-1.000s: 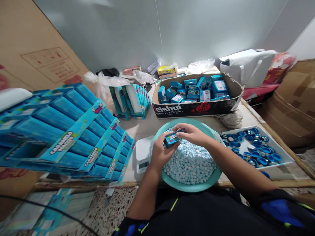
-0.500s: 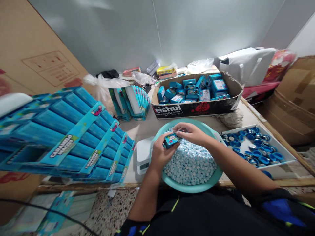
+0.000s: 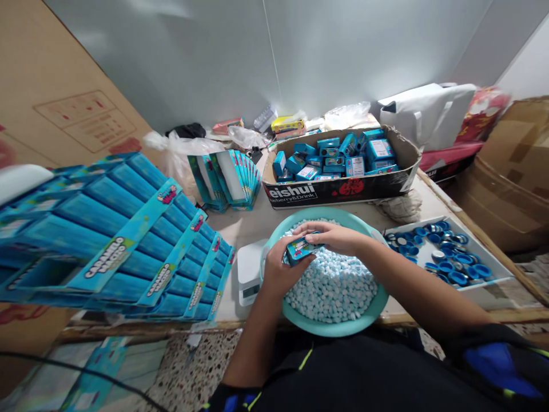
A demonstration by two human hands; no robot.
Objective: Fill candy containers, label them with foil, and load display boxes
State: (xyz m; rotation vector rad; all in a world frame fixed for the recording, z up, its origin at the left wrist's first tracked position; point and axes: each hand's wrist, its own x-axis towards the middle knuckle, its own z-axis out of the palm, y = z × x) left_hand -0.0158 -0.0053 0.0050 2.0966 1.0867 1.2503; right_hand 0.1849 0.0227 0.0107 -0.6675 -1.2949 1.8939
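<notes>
My left hand [image 3: 277,264] is wrapped around a small blue candy box [image 3: 301,248] with printed lettering, held above the basin. My right hand [image 3: 338,237] grips the same box from its right end, fingers laid along the far side; what lies under those fingers is hidden. Below both hands is a turquoise basin [image 3: 338,329] full of small pale blue and white candies [image 3: 334,294]. A white kitchen scale [image 3: 247,269] sits partly behind the basin's left rim.
Stacked display trays of blue boxes [image 3: 128,229] rise on the left. Behind the basin stands a cardboard carton [image 3: 338,193] of small blue boxes. Folded blue cartons [image 3: 234,180] stand beside it. To the right, a white tray [image 3: 493,290] holds blue-and-silver caps [image 3: 454,257].
My right hand has shifted slightly down and left, and its fingers now lie flatter along the candy box. The box stays in my left hand, almost unmoved.
</notes>
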